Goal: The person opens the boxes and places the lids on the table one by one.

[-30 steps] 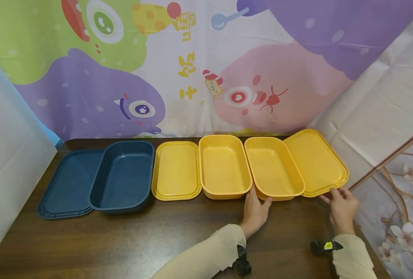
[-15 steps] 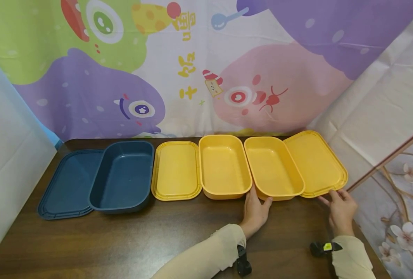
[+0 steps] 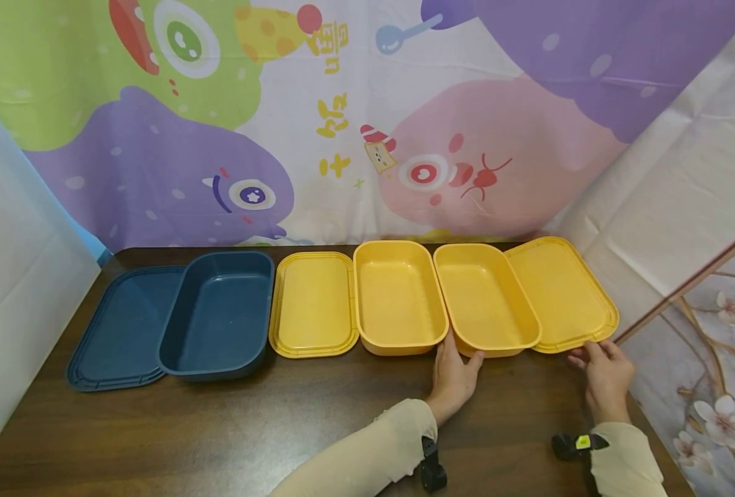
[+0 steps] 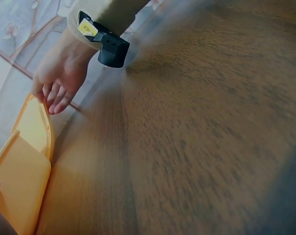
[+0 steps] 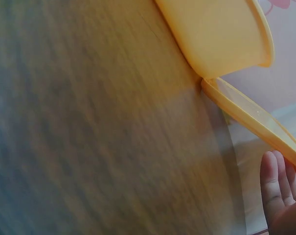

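My right hand (image 3: 610, 379) pinches the near right corner of a yellow lid (image 3: 562, 293), its thumb above and fingers below in the right wrist view. That lid (image 5: 255, 120) slants there, its far end low by the table and the held end raised. Its left side lies behind the right-hand yellow box (image 3: 488, 297). My left hand (image 3: 454, 379) rests at this box's near left corner, thumb against the front wall and fingers reaching into the narrow gap beside the other yellow box (image 3: 401, 297). Those fingertips are hidden in the head view.
Further left on the brown table (image 3: 280, 435) lie a second yellow lid (image 3: 315, 304), a dark blue box (image 3: 221, 321) and a dark blue lid (image 3: 125, 328) partly behind that box. A cartoon cloth (image 3: 342, 172) hangs at the back, with a pale curtain (image 3: 678, 228) close on the right.
The yellow lid in my right hand has shifted slightly left and toward me, its far edge sinking a little. My right hand moved with it; my left hand stays nearly still.
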The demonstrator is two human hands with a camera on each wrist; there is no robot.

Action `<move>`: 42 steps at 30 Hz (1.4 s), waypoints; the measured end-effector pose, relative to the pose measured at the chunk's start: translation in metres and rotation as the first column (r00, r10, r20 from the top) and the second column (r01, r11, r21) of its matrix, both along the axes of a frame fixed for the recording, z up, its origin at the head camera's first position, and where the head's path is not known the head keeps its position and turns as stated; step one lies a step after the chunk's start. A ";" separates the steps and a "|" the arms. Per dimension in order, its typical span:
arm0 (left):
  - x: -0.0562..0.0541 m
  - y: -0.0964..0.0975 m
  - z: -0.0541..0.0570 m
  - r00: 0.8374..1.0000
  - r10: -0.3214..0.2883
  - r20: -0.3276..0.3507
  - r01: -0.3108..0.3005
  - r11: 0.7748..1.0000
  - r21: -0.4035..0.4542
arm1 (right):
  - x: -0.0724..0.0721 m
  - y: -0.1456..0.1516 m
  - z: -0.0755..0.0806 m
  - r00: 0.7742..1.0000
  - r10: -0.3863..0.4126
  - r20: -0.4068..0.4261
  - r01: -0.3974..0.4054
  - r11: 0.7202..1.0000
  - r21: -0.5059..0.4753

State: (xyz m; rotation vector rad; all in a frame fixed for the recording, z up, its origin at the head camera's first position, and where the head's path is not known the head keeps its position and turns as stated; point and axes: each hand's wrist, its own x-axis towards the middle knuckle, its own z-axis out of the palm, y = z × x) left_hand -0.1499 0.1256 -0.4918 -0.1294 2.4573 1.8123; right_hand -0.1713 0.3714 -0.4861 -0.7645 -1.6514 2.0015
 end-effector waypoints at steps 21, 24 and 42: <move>-0.001 -0.001 -0.001 1.000 -0.003 0.000 0.003 1.000 -0.003 | 0.005 0.015 0.004 0.961 0.129 0.246 -0.151 0.986 0.071; -0.001 -0.001 -0.002 1.000 -0.003 -0.007 0.003 1.000 -0.003 | 0.007 0.017 0.003 0.946 0.144 0.289 -0.179 0.979 0.097; -0.002 -0.001 -0.005 1.000 -0.014 -0.009 0.014 1.000 0.018 | 0.005 0.022 0.000 0.884 0.164 0.439 -0.267 0.945 0.186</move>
